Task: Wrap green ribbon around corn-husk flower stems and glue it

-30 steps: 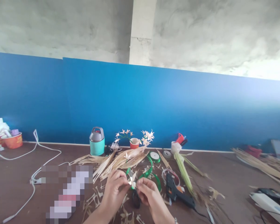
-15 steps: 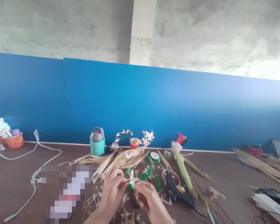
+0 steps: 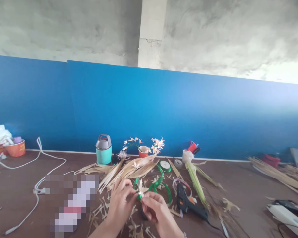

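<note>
2 bare hands meet over a pale star-shaped flower (image 3: 140, 189), held up between them above a scrap-strewn counter (image 3: 233, 175).

The left hand (image 3: 123, 200) pinches the star-shaped flower by its green base; the right hand (image 3: 157, 206) presses thumb and finger together just beside it, though what lies between them cannot be made out. The step in hand appears to be close work on that base, and the next move seems to call for a steady left grip and light right fingers. Around them, green ribbon (image 3: 169, 195) curls near a spool (image 3: 165, 165), a black glue gun (image 3: 188, 205) lies to the right, and dried husks (image 3: 146, 162) spread behind, before a red cup (image 3: 143, 154).
</note>
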